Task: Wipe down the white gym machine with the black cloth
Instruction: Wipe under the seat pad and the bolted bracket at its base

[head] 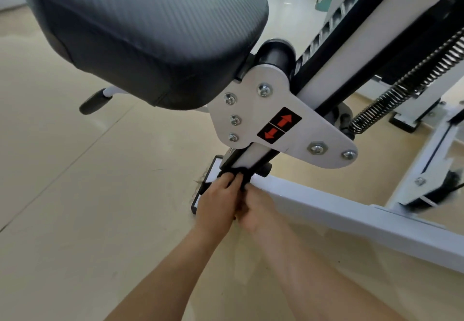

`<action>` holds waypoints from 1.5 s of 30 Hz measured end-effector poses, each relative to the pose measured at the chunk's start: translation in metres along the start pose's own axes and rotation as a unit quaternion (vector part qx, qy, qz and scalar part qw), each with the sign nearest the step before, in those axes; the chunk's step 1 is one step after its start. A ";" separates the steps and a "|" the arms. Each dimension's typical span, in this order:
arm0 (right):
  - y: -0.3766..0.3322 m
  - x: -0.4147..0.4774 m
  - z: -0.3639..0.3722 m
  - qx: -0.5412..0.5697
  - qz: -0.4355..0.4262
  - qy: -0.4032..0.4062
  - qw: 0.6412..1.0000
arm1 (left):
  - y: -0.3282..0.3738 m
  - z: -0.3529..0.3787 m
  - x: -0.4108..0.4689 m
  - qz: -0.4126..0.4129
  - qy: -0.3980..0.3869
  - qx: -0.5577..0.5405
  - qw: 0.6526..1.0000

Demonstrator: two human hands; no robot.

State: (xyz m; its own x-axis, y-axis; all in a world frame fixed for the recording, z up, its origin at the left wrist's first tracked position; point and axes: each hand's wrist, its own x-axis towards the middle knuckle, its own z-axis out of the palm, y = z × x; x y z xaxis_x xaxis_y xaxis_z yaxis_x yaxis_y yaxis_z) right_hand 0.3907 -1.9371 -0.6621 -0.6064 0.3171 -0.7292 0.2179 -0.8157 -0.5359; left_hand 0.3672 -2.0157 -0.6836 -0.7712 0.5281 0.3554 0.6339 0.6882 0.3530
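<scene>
Down by the floor, both hands meet at the foot of the white gym machine [376, 31], where its slanted white steel post [253, 156] runs into the low white box-section base beam [351, 216]; the soft, crumpled black cloth [241, 180] is bunched round that lower end of the post, just beneath the flat white triangular bracket plate [251, 99] with its bright bolts and red-arrow sticker [278, 126]. The left hand [221, 195] has its fingers curled over the cloth, gripping it against the post; the right hand [258, 210] lies touching it on the beam side, fingers tucked in toward the same fold, and whether they grip the cloth I cannot tell, since the left hand hides them. What matters for the next stroke, I'd judge, is the post's long axis: it climbs away from the hands, up and to the right, so a wipe would have to slide along it and meet the bracket almost at once; the beam, by contrast, stretches off to the right, nearer the right hand. Overhead hangs the thick black padded seat [150, 31], its cover a fine woven-look vinyl with rounded corners; a dark coiled steel spring [406, 82] slants beyond; the floor [75, 182] is smooth beige tile.
</scene>
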 end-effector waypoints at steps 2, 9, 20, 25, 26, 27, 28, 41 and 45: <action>0.010 0.008 0.001 -0.035 0.033 0.009 0.999 | -0.011 0.013 -0.005 -0.115 -0.103 -0.061 0.986; 0.009 0.003 -0.044 -0.016 -0.029 0.002 0.999 | 0.017 0.017 -0.007 -0.217 -0.098 -0.271 0.932; -0.021 -0.016 -0.103 -0.302 -0.360 0.257 0.845 | 0.052 0.022 0.001 -0.123 -0.087 -0.208 0.966; -0.010 -0.011 -0.095 -0.650 -0.472 0.096 0.587 | 0.008 -0.001 -0.010 -0.373 -0.039 -0.228 0.899; -0.010 -0.007 -0.100 -0.689 -0.480 0.078 0.538 | 0.006 -0.003 -0.014 -0.368 -0.038 -0.213 0.904; -0.011 -0.002 -0.106 -0.726 -0.492 0.071 0.474 | 0.006 -0.003 -0.018 -0.351 -0.034 -0.199 0.914; -0.013 0.002 -0.114 -0.752 -0.512 0.060 0.411 | 0.007 -0.002 -0.023 -0.320 -0.033 -0.188 0.928; -0.083 0.003 -0.140 -0.757 -0.487 0.118 0.419 | 0.035 0.019 -0.016 0.155 0.032 -0.008 0.987; -0.047 0.004 -0.111 -0.770 -0.410 0.109 0.477 | 0.028 0.021 -0.020 0.163 0.014 0.055 0.985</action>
State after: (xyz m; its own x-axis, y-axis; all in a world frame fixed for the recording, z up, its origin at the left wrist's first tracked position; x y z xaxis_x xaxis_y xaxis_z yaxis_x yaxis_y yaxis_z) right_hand 0.4630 -1.8435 -0.6867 -0.9130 0.4041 0.0567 0.3814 0.8945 -0.2333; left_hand 0.3990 -1.9971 -0.6992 -0.5254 0.7163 0.4593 0.8359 0.5354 0.1211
